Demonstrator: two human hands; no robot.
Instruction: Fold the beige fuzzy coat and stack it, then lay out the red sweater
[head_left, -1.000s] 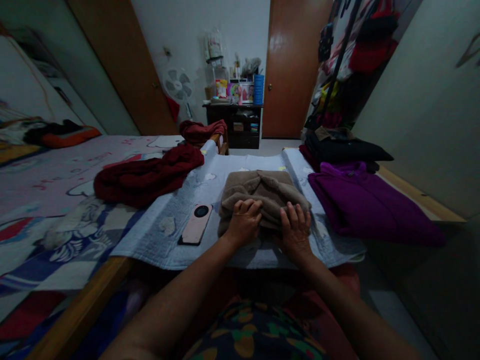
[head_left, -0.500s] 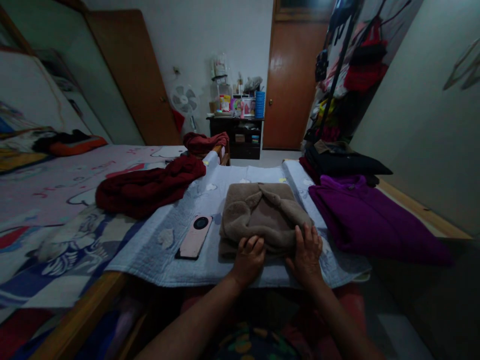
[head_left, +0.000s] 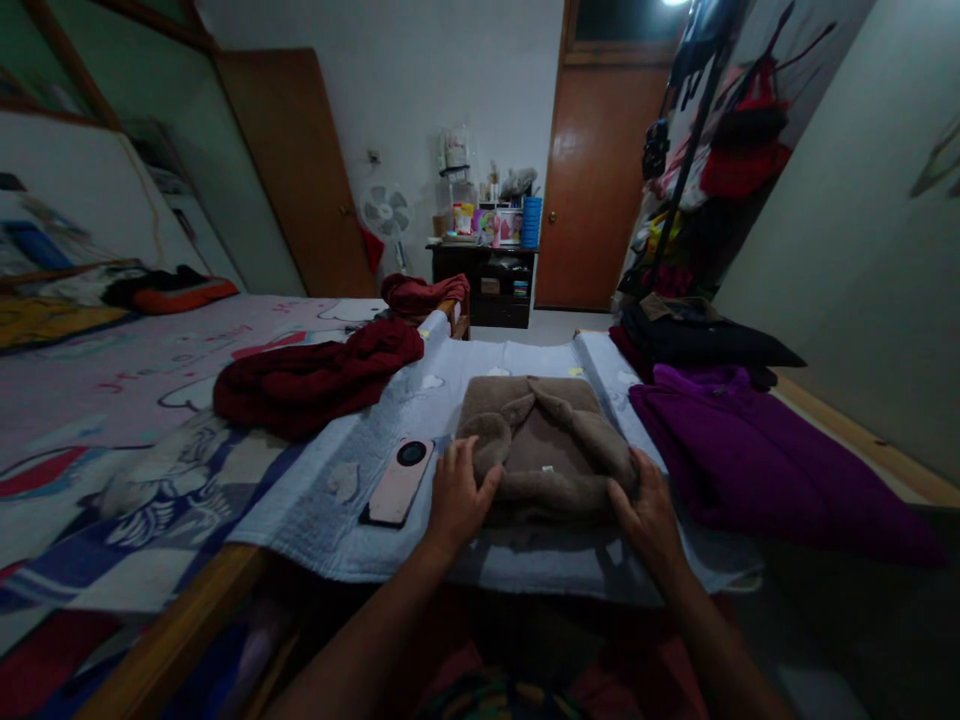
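Note:
A folded brown fleecy garment [head_left: 555, 455] lies on the light blue quilted cloth [head_left: 525, 570] in front of me. My left hand [head_left: 459, 495] rests on its left front corner, thumb and fingers apart. At the right front corner, my right hand [head_left: 649, 505] touches the garment, its thumb on top and its fingers spread along the side. A small white tag shows near the garment's middle. Left of it lies a pink phone [head_left: 397, 485] with a round black camera.
A purple garment [head_left: 765, 460] and a dark folded pile [head_left: 697, 335] lie to the right. Dark red clothing [head_left: 319, 380] sits at the left, on the bed's edge. Behind stand a fan [head_left: 387, 212] and a black cabinet [head_left: 484, 285].
My left hand has moved left from the garment's front edge to its left corner and opened. My right hand has shifted slightly right. The garment's front roll lies straighter, and the view has tilted up.

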